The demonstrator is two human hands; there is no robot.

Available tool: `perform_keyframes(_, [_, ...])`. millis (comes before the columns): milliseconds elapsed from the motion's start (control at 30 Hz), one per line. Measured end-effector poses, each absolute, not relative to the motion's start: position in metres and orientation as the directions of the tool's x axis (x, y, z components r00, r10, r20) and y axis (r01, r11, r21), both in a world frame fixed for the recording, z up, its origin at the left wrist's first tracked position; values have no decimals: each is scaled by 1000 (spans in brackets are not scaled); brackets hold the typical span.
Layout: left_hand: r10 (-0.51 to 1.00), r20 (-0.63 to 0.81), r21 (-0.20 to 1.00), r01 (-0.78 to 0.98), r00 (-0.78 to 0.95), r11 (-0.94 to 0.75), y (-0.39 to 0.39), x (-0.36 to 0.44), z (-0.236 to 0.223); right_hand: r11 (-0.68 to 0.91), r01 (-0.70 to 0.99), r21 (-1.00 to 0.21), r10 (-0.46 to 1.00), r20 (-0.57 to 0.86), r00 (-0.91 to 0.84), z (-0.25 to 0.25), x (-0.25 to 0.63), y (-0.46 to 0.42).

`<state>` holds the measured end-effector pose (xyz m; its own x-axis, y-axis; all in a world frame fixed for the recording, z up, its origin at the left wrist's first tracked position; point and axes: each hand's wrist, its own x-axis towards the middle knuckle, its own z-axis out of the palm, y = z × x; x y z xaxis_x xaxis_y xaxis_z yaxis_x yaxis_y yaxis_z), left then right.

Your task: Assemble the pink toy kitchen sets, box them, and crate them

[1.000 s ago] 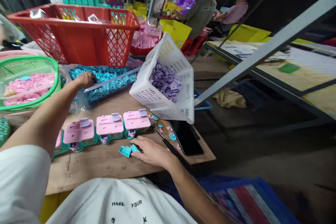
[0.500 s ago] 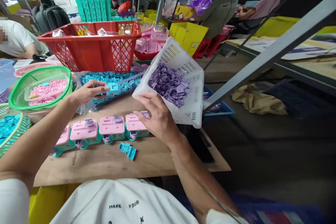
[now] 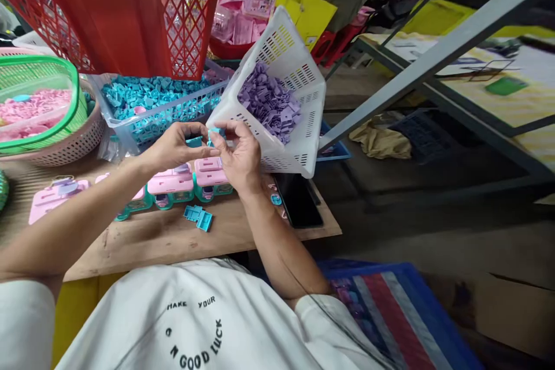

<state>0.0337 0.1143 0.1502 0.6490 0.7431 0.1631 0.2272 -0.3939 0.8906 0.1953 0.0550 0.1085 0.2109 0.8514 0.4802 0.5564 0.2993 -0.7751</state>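
My left hand (image 3: pixel 176 145) and my right hand (image 3: pixel 241 157) meet above the row of toy boxes. Small blue plastic pieces show at the fingertips: my left fingers pinch one blue plastic piece (image 3: pixel 194 141), and my right thumb and fingers close on another blue part (image 3: pixel 215 136). Whether these are joined I cannot tell. Below stand several pink-lidded toy boxes (image 3: pixel 170 184) with teal bases and purple latches; my hands and left forearm partly cover them. In front of the row, a pair of blue plastic pieces (image 3: pixel 198 217) lies on the wooden table (image 3: pixel 229 230).
A tilted white basket (image 3: pixel 310 110) holds purple pieces (image 3: pixel 271 104). Behind my hands is a clear bin (image 3: pixel 158 117) of blue pieces, under a red basket (image 3: pixel 117 29). A green basket (image 3: pixel 80 101) stands left, a phone (image 3: pixel 299 201) right. A metal bar (image 3: pixel 425 60) slants across.
My left hand has come right and down with its blue piece. My right hand has left the white basket's edge and closed on blue plastic beside it. The view has tilted downward.
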Motion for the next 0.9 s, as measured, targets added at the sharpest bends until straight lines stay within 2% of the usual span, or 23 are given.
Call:
perform_keyframes(100, [722, 159, 863, 260, 674, -433, 116, 34, 142, 197, 483, -853, 914, 337, 223, 96, 194, 54])
perform_keyframes(167, [698, 80, 841, 328, 712, -431, 123, 31, 140, 191, 491, -850, 926, 322, 196, 94, 199, 51])
perform_keyframes(300, [650, -90, 744, 485, 754, -460, 141, 31, 140, 346, 652, -674, 894, 448, -10, 95, 217, 47])
perform_keyframes(400, [653, -95, 676, 530, 751, -511, 151, 42, 134, 338, 729, -595, 913, 395, -101, 90, 225, 51])
perform_keyframes(500, [649, -112, 629, 559, 752, -540, 156, 53, 126, 276, 744, -609, 944, 316, -92, 79, 228, 58])
perform_keyframes(667, [625, -61, 531, 556, 778, -640, 159, 57, 115, 296, 688, -663, 948, 292, -127, 67, 234, 64])
perform_keyframes(900, [527, 107, 382, 454, 843, -805, 154, 47, 105, 430, 747, -508, 880, 420, -221, 63, 242, 69])
